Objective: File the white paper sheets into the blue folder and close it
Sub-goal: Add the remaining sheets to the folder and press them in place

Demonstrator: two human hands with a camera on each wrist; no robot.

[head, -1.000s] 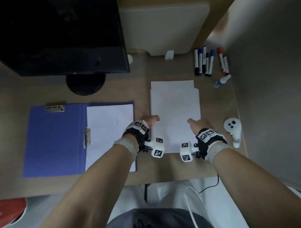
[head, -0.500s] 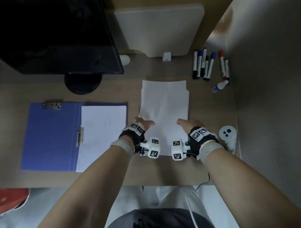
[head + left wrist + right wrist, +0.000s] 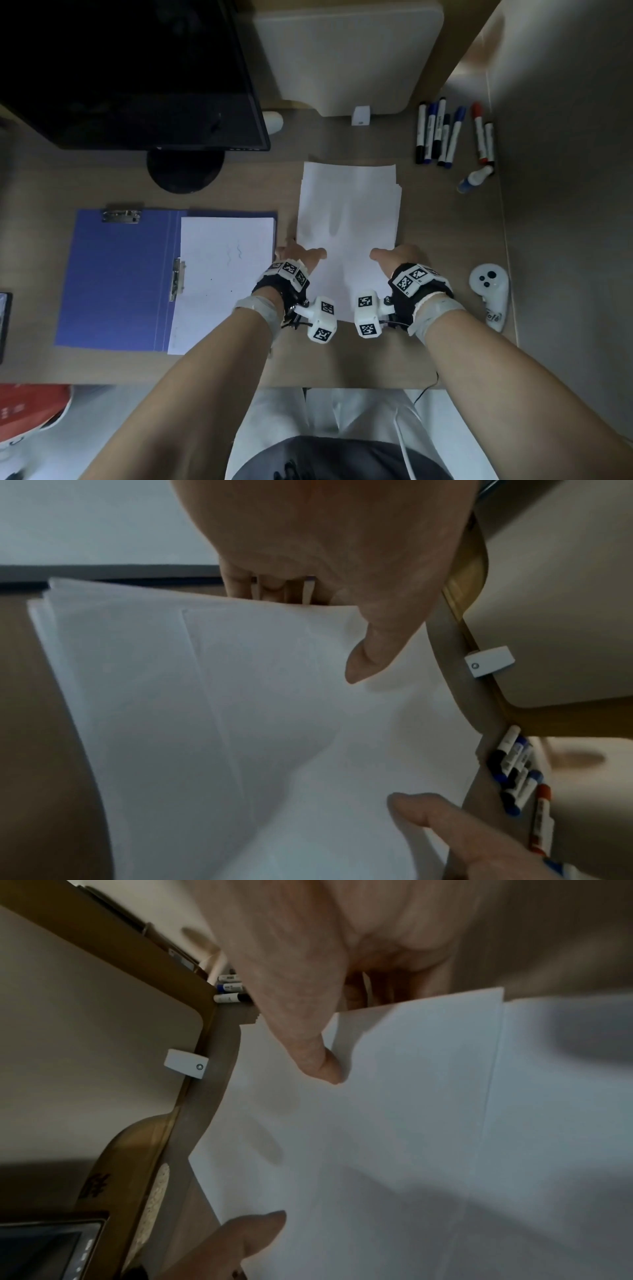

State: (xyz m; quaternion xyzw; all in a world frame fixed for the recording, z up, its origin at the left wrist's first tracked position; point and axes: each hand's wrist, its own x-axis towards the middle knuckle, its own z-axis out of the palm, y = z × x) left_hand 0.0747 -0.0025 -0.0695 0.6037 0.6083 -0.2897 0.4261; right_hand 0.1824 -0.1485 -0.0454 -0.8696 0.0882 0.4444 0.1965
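Stack of white paper sheets (image 3: 347, 219) mid-desk, left hand (image 3: 297, 255) and right hand (image 3: 395, 255) pinching its side edges, thumbs on top. Open blue plastic folder (image 3: 118, 281) to the left, one sheet inside. Brown wooden desk (image 3: 442, 219); black monitor (image 3: 130, 72) behind, whiteboard markers (image 3: 442, 133) far right, grey wall (image 3: 565, 171) alongside.

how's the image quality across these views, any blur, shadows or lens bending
Head view: dim and sharp, wide-angle bending at the desk edges, two soft shadows on the paper stack. Left wrist view: slightly soft, a grey shadow on the paper under the left hand. Right wrist view: smeared at the right edge, the right hand shades the sheets; shelf edges curve strongly.
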